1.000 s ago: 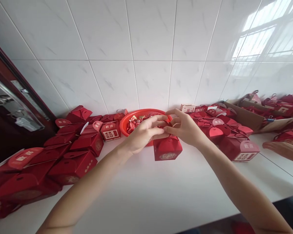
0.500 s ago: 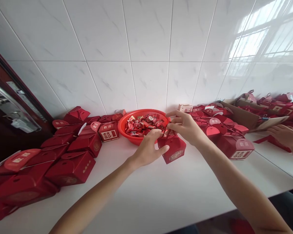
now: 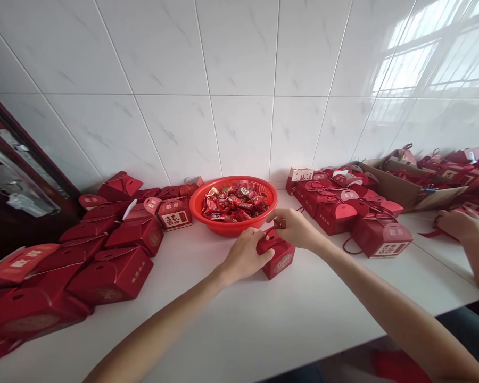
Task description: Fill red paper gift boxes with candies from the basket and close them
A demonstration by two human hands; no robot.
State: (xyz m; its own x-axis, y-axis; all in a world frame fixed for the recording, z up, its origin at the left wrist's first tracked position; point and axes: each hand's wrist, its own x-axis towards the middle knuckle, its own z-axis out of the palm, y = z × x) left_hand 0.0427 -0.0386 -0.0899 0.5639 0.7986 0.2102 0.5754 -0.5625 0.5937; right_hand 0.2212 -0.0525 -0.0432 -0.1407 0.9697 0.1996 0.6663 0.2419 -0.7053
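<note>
A small red gift box (image 3: 282, 259) with a gold round print stands on the white table, just in front of the red plastic basket (image 3: 228, 229). My left hand (image 3: 244, 256) is closed on the box's left side, thumb along its front. At the box's top, my right hand (image 3: 296, 230) pinches the dark red cord handle (image 3: 269, 232). Its fingertips partly hide the cord. Wrapped candies (image 3: 237, 205) in red wrappers fill the basket behind both hands.
Several red boxes (image 3: 115, 276) crowd the left side, beside a dark door (image 3: 8, 213). More boxes with cords (image 3: 381, 234) stand at right, near an open cardboard carton (image 3: 417, 191). Another person's hand (image 3: 461, 224) handles red material at far right. A tiled wall (image 3: 243, 133) runs behind.
The box has come down from a tilted, raised position and now sits upright on the table. Both my hands moved down with it. The other person's hand shifted over red material.
</note>
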